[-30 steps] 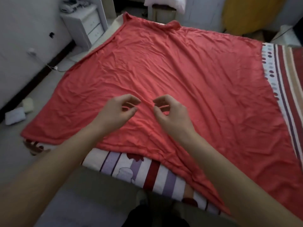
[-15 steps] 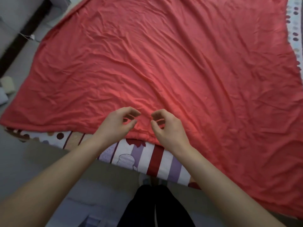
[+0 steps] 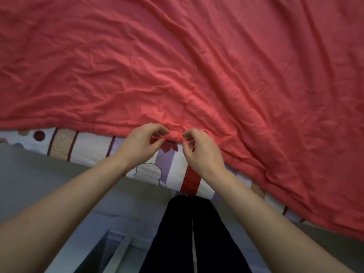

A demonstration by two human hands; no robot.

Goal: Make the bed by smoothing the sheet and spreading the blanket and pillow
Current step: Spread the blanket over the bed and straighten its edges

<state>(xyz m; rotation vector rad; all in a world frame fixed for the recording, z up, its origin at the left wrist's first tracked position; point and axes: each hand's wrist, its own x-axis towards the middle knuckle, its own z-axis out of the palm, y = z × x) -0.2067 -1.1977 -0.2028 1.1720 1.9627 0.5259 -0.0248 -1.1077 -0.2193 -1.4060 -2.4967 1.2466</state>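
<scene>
Two legs in dark trousers (image 3: 183,233) stand at the bed's near side, against the striped, dotted sheet (image 3: 88,146). Just beyond, the left hand (image 3: 140,143) and right hand (image 3: 202,152), close together but not touching, each pinch the near hem of the red blanket (image 3: 177,66). The hem runs left to right, slanting nearer at the right. The creased blanket spreads flat beyond the frame, so its long axis cannot be told.

Both bare forearms reach forward from the lower corners and converge toward the middle, wrists nearly straight. The left hand (image 3: 140,143) and right hand (image 3: 201,152) sit close together, backs up, not touching. Each has its fingers curled, thumb meeting forefinger. They seem to pinch the near hem of the blanket (image 3: 177,75), though the fingers partly hide the grip.
</scene>
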